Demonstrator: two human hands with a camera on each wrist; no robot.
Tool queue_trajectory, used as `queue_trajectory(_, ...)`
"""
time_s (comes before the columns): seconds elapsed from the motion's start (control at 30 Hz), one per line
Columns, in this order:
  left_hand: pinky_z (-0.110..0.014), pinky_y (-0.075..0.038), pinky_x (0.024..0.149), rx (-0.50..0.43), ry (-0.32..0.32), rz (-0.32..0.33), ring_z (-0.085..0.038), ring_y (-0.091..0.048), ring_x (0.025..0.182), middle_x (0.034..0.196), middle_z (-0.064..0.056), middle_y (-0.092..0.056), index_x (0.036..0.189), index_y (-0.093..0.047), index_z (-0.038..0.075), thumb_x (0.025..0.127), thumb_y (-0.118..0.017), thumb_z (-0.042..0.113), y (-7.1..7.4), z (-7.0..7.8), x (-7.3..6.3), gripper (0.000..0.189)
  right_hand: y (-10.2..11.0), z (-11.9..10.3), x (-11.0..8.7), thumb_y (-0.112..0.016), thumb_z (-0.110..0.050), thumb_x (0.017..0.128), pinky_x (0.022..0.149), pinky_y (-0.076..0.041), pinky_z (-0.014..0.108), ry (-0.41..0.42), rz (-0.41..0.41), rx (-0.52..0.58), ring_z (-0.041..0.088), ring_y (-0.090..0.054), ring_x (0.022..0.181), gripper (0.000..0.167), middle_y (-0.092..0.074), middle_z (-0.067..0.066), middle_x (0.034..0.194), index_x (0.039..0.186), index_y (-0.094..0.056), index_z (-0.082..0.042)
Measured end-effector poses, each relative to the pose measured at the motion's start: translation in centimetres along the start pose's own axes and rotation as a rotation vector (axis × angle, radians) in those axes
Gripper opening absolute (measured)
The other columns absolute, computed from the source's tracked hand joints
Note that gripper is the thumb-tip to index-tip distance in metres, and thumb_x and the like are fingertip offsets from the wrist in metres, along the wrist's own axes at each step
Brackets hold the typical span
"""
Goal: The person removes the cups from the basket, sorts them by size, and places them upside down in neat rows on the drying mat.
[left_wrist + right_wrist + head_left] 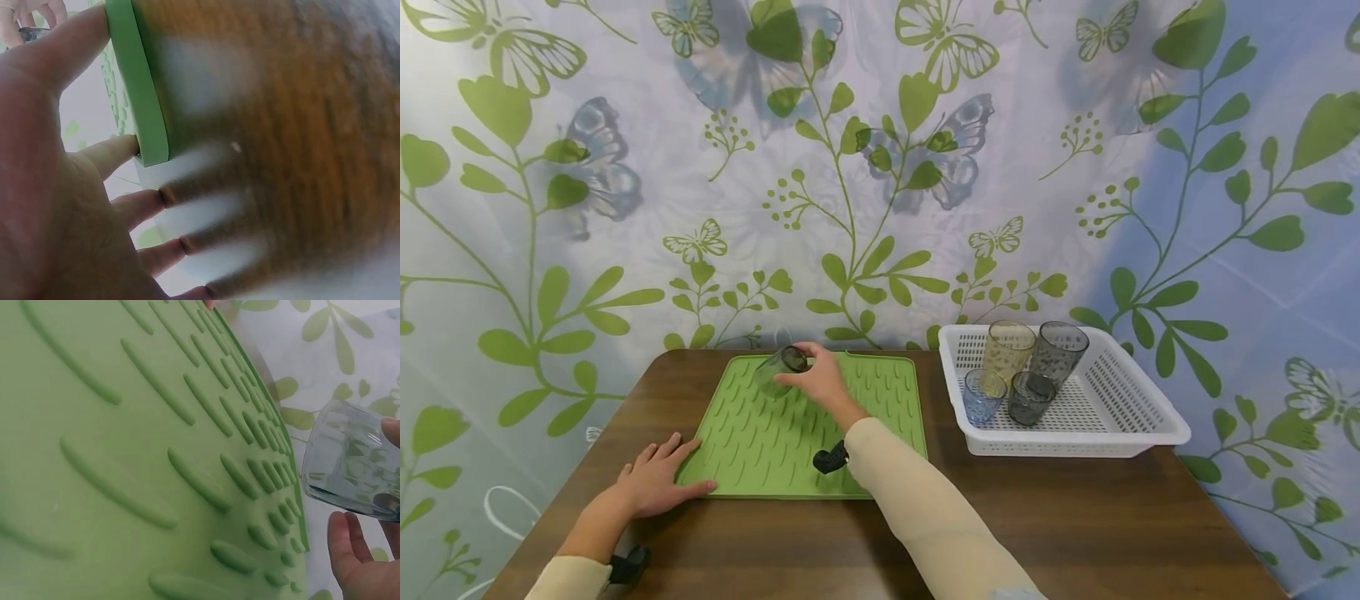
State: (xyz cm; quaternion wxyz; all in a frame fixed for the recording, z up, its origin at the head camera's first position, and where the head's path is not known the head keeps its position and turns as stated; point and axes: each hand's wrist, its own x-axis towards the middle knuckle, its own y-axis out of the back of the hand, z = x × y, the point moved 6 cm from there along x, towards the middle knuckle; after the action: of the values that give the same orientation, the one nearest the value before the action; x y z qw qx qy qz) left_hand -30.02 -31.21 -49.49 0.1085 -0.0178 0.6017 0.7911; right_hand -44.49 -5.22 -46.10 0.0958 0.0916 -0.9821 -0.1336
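Observation:
My right hand (pixel 824 382) holds a clear grey drinking glass (pixel 770 375) near its rim, over the far left part of a green ridged drying mat (pixel 775 458). The glass is tilted, its base towards the left. In the right wrist view the glass (pixel 347 459) shows apart from the ridged surface, with fingers and thumb around it. My left hand (pixel 658 479) lies spread at the mat's near left corner. In the left wrist view, its thumb and index finger touch the mat's edge (pixel 140 81), and the other fingertips rest on the wooden table.
A white slotted basket (pixel 1120 392) stands to the right on the wooden table (pixel 1000 517). Inside are a yellowish tumbler (pixel 1006 354), a tall grey tumbler (pixel 1060 354), a small blue glass (pixel 983 398) and a small dark glass (pixel 1030 400). A leaf-patterned curtain (pixel 865 167) hangs behind.

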Motion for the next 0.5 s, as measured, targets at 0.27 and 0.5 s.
queue_trajectory(0.27, -0.087, -0.023, 0.101, 0.005, 0.002, -0.001, -0.069, -0.022, 0.14, 0.161, -0.035, -0.026, 0.157, -0.04, 0.008, 0.087, -0.063, 0.074, 0.1, 0.1, 0.1, 0.098, -1.2, 0.1, 0.7, -0.088, -0.025, 0.083, 0.092, -0.057, 0.042, -0.02, 0.001, 0.001, 0.024, -0.063, 0.116, 0.067, -0.057, 0.005, 0.144, 0.143, -0.059, -0.018)
queue_trajectory(0.5, -0.087, -0.022, 0.102, 0.004, 0.009, -0.006, -0.068, -0.021, 0.141, 0.162, -0.034, -0.025, 0.157, -0.039, 0.008, 0.087, -0.062, 0.075, 0.0, -0.1, 0.3, 0.1, -2.0, 0.8, 1.4, -0.087, -0.024, 0.084, 0.094, -0.057, 0.043, -0.036, 0.007, -0.016, 0.025, -0.062, 0.12, 0.07, -0.058, 0.007, 0.142, 0.146, -0.056, -0.017)
